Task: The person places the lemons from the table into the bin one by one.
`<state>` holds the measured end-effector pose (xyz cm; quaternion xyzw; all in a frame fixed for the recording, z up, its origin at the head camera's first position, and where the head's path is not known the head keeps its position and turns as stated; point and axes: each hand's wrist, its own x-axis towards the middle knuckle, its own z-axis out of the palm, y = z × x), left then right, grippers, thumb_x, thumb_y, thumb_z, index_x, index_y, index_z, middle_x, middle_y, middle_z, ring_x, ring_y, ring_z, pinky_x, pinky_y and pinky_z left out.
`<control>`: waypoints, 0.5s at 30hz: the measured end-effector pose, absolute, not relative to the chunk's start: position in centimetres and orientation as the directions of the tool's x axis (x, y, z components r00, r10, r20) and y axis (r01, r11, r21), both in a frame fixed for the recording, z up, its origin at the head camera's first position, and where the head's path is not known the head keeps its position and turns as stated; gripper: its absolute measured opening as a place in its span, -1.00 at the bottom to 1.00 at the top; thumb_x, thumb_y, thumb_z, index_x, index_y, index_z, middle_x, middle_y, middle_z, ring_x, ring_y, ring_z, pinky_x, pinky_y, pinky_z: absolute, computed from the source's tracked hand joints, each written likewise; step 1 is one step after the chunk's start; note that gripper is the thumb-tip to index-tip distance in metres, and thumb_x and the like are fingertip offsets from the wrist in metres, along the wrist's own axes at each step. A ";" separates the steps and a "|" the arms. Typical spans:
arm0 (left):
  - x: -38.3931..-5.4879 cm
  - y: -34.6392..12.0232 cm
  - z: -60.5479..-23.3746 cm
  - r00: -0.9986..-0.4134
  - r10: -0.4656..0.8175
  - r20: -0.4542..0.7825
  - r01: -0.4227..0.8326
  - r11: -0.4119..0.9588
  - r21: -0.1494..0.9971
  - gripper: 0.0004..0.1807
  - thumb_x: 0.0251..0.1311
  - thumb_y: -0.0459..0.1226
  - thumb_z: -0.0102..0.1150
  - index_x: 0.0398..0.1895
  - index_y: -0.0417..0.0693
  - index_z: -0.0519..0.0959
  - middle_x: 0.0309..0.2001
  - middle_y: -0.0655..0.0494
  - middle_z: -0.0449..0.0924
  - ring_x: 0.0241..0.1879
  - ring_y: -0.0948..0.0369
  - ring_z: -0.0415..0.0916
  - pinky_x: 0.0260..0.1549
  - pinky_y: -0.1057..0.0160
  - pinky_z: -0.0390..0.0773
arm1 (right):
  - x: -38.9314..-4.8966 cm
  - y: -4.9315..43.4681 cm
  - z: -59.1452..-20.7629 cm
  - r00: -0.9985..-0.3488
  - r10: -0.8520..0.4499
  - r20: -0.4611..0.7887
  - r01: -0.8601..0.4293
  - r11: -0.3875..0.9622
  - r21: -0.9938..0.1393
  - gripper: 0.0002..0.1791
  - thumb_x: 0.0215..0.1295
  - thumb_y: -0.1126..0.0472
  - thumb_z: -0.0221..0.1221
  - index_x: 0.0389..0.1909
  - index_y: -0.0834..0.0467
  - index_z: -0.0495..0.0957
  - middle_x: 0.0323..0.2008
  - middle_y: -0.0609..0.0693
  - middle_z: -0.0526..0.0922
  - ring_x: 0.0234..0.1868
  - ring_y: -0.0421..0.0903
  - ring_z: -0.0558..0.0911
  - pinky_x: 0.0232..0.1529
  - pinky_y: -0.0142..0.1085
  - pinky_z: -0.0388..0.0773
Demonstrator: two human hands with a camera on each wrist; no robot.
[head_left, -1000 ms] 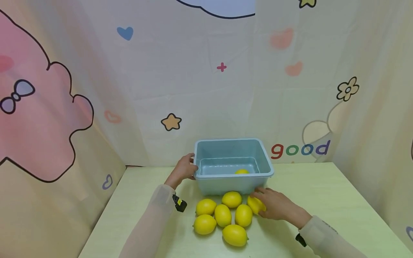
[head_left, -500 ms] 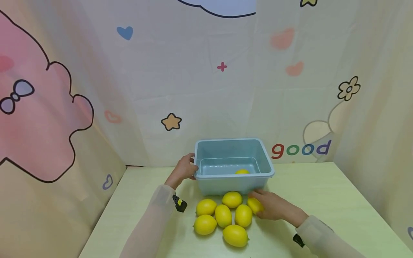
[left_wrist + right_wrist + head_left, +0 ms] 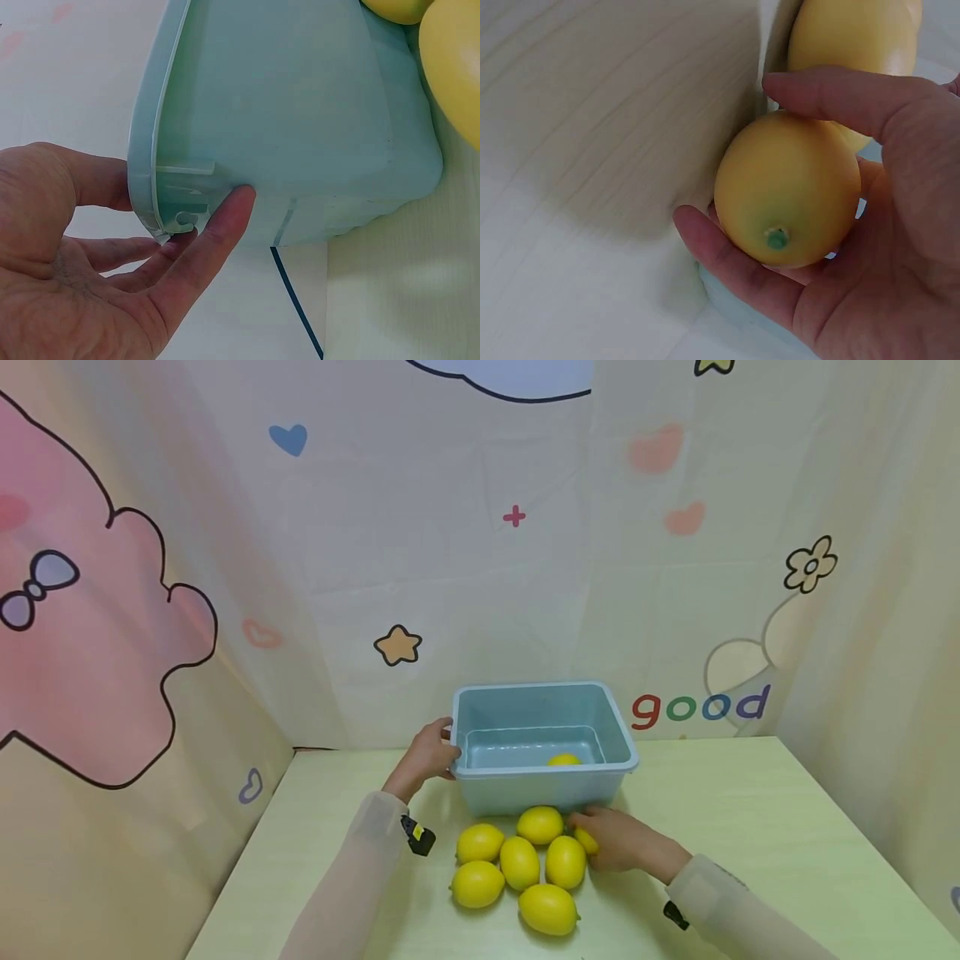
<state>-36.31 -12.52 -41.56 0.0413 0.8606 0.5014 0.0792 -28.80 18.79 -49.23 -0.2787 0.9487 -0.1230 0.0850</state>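
Observation:
A light blue plastic bin (image 3: 540, 789) stands at the back of the table with one lemon (image 3: 564, 760) showing inside. My left hand (image 3: 429, 752) holds the bin's left end by the rim; in the left wrist view, fingers (image 3: 225, 225) touch its outer wall. In front of the bin several yellow lemons (image 3: 519, 863) lie in a close group. At the group's right side my right hand (image 3: 628, 842) grips a lemon (image 3: 787, 187), thumb and fingers curled round it. Its green stem end shows in the right wrist view, while the hand covers most of it in the head view.
The pale wood-look table (image 3: 750, 835) extends to both sides of the bin. Right behind the bin hangs a printed curtain (image 3: 525, 610), which also encloses the left and right sides.
My right hand has shifted slightly left, closing further over the lemon, so less of that lemon shows. The left hand and the bin stay in place.

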 end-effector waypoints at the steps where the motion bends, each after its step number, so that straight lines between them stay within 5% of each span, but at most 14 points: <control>1: -36.3 -12.5 -41.6 -0.984 0.150 -0.096 -0.010 0.494 0.870 -0.27 0.17 -0.43 0.05 0.48 -0.17 0.17 0.24 -0.29 0.41 0.01 -0.20 0.58 -0.45 0.14 0.76 | -28.8 18.8 -49.4 -0.830 -0.550 -0.089 -0.511 0.815 -0.272 -0.48 -0.04 0.35 0.38 0.03 0.08 0.53 -0.13 -0.02 0.54 -0.24 -0.05 0.46 0.02 -0.01 0.60; 9: -36.3 -12.6 -41.7 -0.983 0.149 -0.105 -0.019 0.488 0.873 -0.26 0.18 -0.42 0.05 0.48 -0.14 0.16 0.24 -0.28 0.40 0.05 -0.23 0.56 -0.32 0.01 0.76 | -28.9 18.8 -49.9 -0.824 -0.565 -0.053 -0.545 0.814 -0.200 -0.52 -0.09 0.32 0.40 -0.07 0.03 0.54 -0.26 -0.07 0.46 -0.32 -0.09 0.40 -0.17 -0.11 0.58; 15: -36.4 -12.6 -41.8 -0.984 0.152 -0.095 -0.008 0.493 0.870 -0.26 0.18 -0.42 0.06 0.49 -0.16 0.16 0.24 -0.28 0.40 0.03 -0.21 0.57 -0.40 0.10 0.76 | -28.8 18.8 -49.9 -0.841 -0.539 -0.054 -0.523 0.834 -0.178 -0.64 -0.08 0.25 0.41 -0.23 -0.04 0.53 -0.35 -0.12 0.43 -0.37 -0.11 0.38 -0.33 -0.21 0.47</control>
